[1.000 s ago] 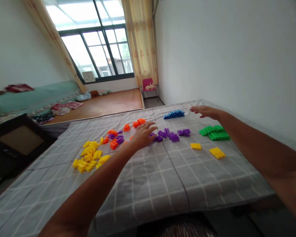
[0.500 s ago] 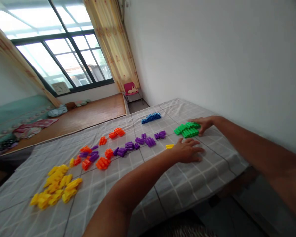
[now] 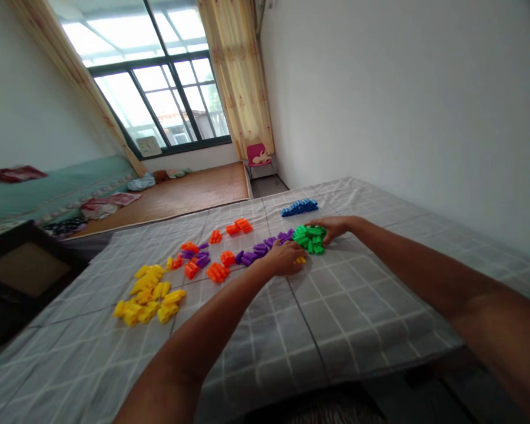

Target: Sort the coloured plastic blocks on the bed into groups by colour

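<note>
On the checked tablecloth (image 3: 335, 306), my right hand (image 3: 335, 228) curls round the far and right sides of a pile of green plastic pieces (image 3: 310, 238), fingers over the top edge and thumb at the near side. My left hand (image 3: 286, 259) is low over the cloth, its bent fingers round a small yellow piece (image 3: 300, 259) that shows between them. Just past that hand, a row of purple pieces (image 3: 260, 250) runs up to the green pile. Part of the purple row is hidden by my left hand.
Blue pieces (image 3: 299, 207) lie stacked farther back. To the left are orange clusters (image 3: 218, 272), some mixed with purple, and a heap of yellow pieces (image 3: 145, 303). A wall (image 3: 401, 118) stands to the right, a dark cabinet (image 3: 17, 277) at far left.
The view has turned left. My right hand and the green pile have shifted left, up against the purple row. My left hand has also moved left, and the yellow piece with it.
</note>
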Action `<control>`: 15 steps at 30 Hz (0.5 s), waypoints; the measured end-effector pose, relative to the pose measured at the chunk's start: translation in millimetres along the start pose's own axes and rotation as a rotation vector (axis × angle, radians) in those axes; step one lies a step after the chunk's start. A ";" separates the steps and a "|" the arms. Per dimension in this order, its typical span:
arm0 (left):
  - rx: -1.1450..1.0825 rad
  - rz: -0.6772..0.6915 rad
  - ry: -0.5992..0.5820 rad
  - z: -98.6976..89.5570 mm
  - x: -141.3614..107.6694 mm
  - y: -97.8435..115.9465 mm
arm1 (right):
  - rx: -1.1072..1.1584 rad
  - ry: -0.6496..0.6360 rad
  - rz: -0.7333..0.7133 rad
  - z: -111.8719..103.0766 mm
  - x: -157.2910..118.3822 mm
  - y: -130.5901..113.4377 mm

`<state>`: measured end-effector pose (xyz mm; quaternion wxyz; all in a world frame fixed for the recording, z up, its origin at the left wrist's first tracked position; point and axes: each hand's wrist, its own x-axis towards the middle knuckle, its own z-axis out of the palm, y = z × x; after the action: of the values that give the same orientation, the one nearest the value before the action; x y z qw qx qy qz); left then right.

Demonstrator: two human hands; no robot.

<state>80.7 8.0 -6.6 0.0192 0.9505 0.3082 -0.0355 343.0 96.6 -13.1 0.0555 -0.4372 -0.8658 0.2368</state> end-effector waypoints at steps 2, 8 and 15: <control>0.010 -0.062 0.022 2.7 -28.7 -21.1 | 0.015 -0.040 -0.061 9.0 29.4 -24.6; 0.053 -0.288 0.086 9.1 -119.1 -77.1 | -0.021 -0.068 -0.192 45.2 119.3 -107.1; 0.092 -0.665 0.201 9.3 -210.0 -117.2 | 0.001 0.074 -0.267 95.7 196.6 -202.1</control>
<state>-158.3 -20.4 -0.9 -0.0669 0.7966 0.5994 0.0402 46.0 113.8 -26.6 0.1185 -0.3264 -0.9136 0.2114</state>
